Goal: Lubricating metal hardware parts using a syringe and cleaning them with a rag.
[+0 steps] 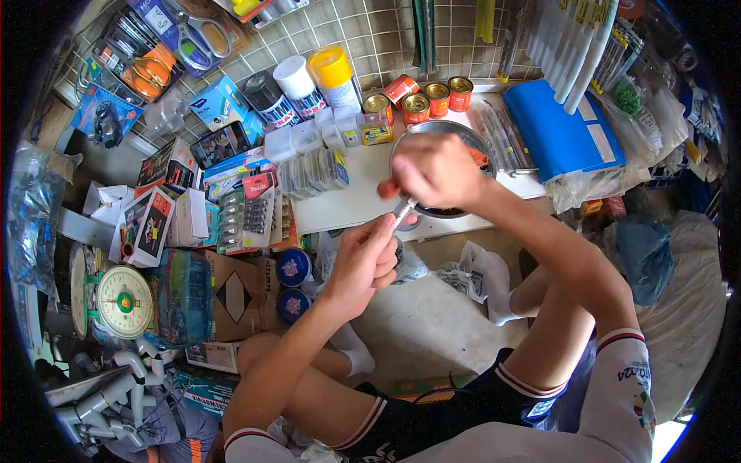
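Left hand pinches a pale rod between its fingers, in front of the counter. Rod runs up to the right hand; those fingers are curled, blurred, can't tell the grip. Risk: weak left pinch could let the rod twist; right-hand overswing could clip the pan.

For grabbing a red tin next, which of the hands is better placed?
Probably the right hand: it is over the round pan, close to the red tins. The left hand is farther off, pinching a slim pale rod. Both look occupied.
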Demonstrator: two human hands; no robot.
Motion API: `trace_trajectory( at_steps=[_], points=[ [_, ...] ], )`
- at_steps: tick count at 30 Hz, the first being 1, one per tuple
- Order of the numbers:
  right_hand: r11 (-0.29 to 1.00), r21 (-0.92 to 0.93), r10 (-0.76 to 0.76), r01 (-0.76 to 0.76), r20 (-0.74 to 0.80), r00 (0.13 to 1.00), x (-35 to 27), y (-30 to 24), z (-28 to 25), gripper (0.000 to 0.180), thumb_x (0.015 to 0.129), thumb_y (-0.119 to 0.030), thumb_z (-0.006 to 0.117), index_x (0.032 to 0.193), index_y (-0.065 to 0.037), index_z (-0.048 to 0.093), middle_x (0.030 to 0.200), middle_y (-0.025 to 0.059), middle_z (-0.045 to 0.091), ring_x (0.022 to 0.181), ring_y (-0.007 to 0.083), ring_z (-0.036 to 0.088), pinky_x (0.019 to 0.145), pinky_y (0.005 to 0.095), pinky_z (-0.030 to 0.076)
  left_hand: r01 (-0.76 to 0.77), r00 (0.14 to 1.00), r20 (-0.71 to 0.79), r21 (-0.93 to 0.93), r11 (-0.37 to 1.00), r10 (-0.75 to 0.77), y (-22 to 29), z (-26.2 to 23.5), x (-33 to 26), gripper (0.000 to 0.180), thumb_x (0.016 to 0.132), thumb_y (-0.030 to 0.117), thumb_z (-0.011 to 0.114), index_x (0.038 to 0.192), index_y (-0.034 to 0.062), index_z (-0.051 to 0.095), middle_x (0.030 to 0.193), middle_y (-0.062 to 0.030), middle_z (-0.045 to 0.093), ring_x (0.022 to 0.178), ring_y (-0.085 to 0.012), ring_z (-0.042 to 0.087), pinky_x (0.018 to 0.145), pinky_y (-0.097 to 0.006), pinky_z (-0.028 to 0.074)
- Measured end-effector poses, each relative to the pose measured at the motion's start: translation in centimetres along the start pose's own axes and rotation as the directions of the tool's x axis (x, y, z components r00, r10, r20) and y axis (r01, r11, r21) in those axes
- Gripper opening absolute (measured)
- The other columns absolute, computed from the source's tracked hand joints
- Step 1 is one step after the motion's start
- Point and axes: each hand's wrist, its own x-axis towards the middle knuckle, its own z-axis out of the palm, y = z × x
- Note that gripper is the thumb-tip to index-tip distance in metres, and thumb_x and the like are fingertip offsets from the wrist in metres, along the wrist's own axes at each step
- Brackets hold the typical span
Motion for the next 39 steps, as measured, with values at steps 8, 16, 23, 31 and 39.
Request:
trace_trajectory(
  at_steps=[8,16,23,31,39],
  points=[
    [0.992,0.008,-0.123,0.123,0.019,0.992,-0.7,-2.7,0.8,0.024,0.095,-0.024,0.052,0.079,-0.007,0.059,0.078,0.0090,0.060,0.069,0.0301,0.064,0.064,0.0427,0.054,-0.187,0.974,-0.062,0.311,0.932,0.217,-1.6,-0.2,-0.3,0.024,0.108,0.020,0.052,0.117,0.0036,0.067,0.064,0.0089,0.034,0.049,-0.0017,0.025,0.043,-0.023,0.020],
    [0.993,0.090,0.076,-0.081,0.054,0.996,-1.0,-5.2,1.9,0.034,0.101,-0.028,0.046,0.091,-0.001,0.064,0.089,0.0182,0.067,0.074,0.0391,0.068,0.068,0.0487,0.057,-0.514,0.668,0.256,0.838,0.184,0.699,-2.0,-1.8,1.0,0.018,0.098,0.012,0.066,0.108,-0.0020,0.067,0.064,-0.0051,0.052,0.055,-0.0143,0.054,0.051,-0.033,0.042],
    [0.943,0.021,0.310,-0.333,0.317,0.896,-1.1,-2.1,-0.3,0.039,0.102,-0.032,0.041,0.092,-0.003,0.064,0.092,0.0222,0.070,0.073,0.0405,0.068,0.065,0.0513,0.055,-0.373,0.534,0.531,0.846,-0.381,0.658,-0.7,-1.4,0.5,0.030,0.091,0.014,0.073,0.116,-0.0004,0.063,0.075,-0.0100,0.065,0.059,-0.0277,0.065,0.053,-0.038,0.052],
    [0.953,0.149,0.230,-0.263,0.207,0.951,-0.4,-4.0,0.4,0.041,0.103,-0.030,0.037,0.086,-0.002,0.063,0.082,0.0194,0.067,0.070,0.0416,0.066,0.069,0.0516,0.055,-0.371,0.484,0.585,0.811,-0.452,0.652,-0.5,-1.4,0.5,0.026,0.090,0.013,0.074,0.109,-0.0018,0.065,0.069,-0.0081,0.062,0.056,-0.0254,0.064,0.051,-0.035,0.053],
    [0.953,0.194,0.236,-0.232,0.002,0.972,-0.6,-5.9,2.2,0.037,0.100,-0.026,0.042,0.079,-0.003,0.061,0.079,0.0191,0.065,0.070,0.0407,0.064,0.068,0.0512,0.053,-0.405,0.475,0.579,0.813,-0.419,0.663,-1.0,-1.7,1.2,0.027,0.088,0.012,0.074,0.111,-0.0021,0.068,0.068,-0.0090,0.062,0.057,-0.0259,0.064,0.054,-0.037,0.054]
  ],
)
